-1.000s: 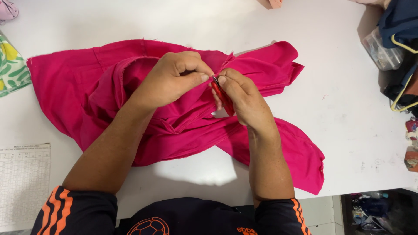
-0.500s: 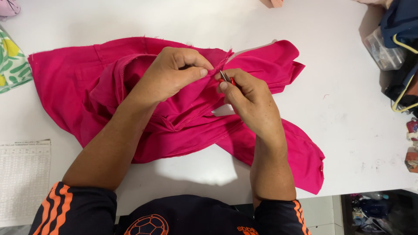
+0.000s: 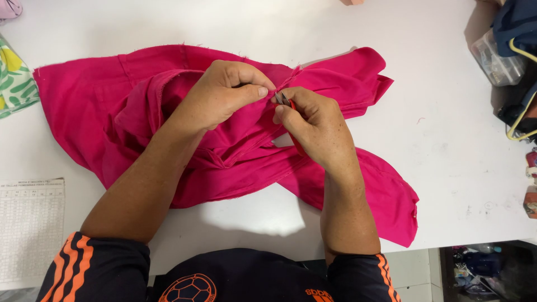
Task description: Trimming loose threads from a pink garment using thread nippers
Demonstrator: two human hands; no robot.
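A crumpled magenta garment (image 3: 100,106) lies spread across the white table (image 3: 436,151). My left hand (image 3: 224,92) pinches a fold of the garment near its middle, thumb and fingers closed on the cloth. My right hand (image 3: 316,126) is closed on a small red-handled thread snipper (image 3: 290,114), whose metal tips touch the cloth right beside my left thumb. Most of the snipper is hidden inside my right hand.
A printed paper sheet (image 3: 31,223) lies at the table's near left. A green patterned cloth (image 3: 15,78) sits at the left edge. A clear plastic box (image 3: 495,59) and dark fabric with yellow piping (image 3: 523,84) crowd the right edge. The table's front edge runs below the garment.
Both hands have stayed together at the same fold. My right hand has turned slightly, bringing the snipper's tips up against the cloth near my left thumb.
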